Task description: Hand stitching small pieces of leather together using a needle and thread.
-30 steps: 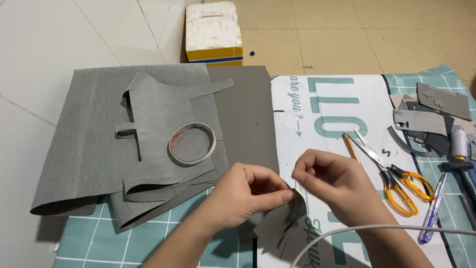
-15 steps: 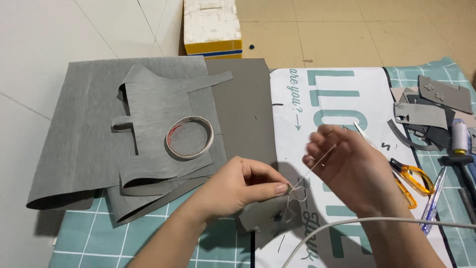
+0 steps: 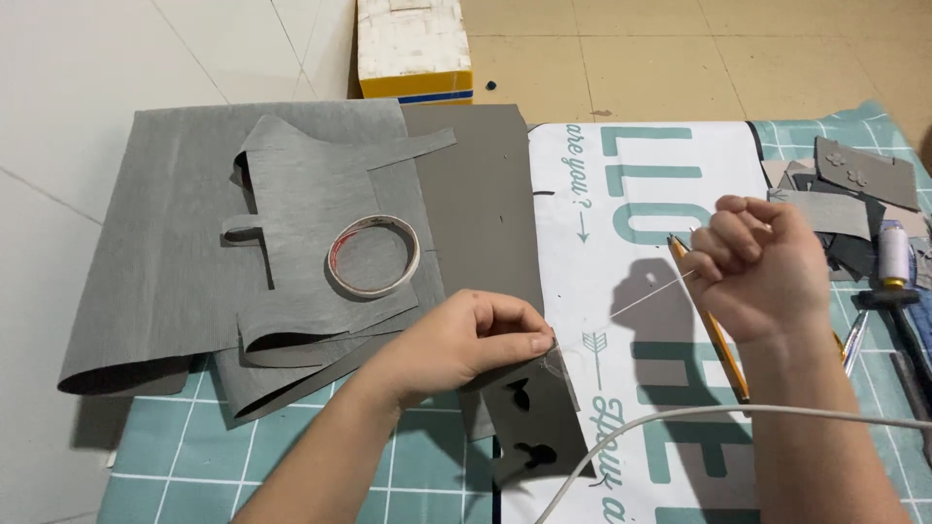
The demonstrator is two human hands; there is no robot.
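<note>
While the left hand (image 3: 466, 340) pinches a small grey cut-out piece (image 3: 529, 422), right hand (image 3: 762, 267) clenched, gripping a taut thread (image 3: 646, 294), raised above the bench.

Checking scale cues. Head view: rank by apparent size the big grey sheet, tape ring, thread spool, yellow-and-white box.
1. Big grey sheet, largest by far.
2. Yellow-and-white box, partly cut off by the frame edge and farther away, so truly bigger than it looks.
3. Tape ring, apparent size near the box's; that order is unsure.
4. Thread spool, smallest.

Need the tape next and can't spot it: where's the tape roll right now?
In the head view the tape roll lies flat on the cut grey sheets, left of centre, just up and left of the left hand that pinches the small grey piece.
</note>
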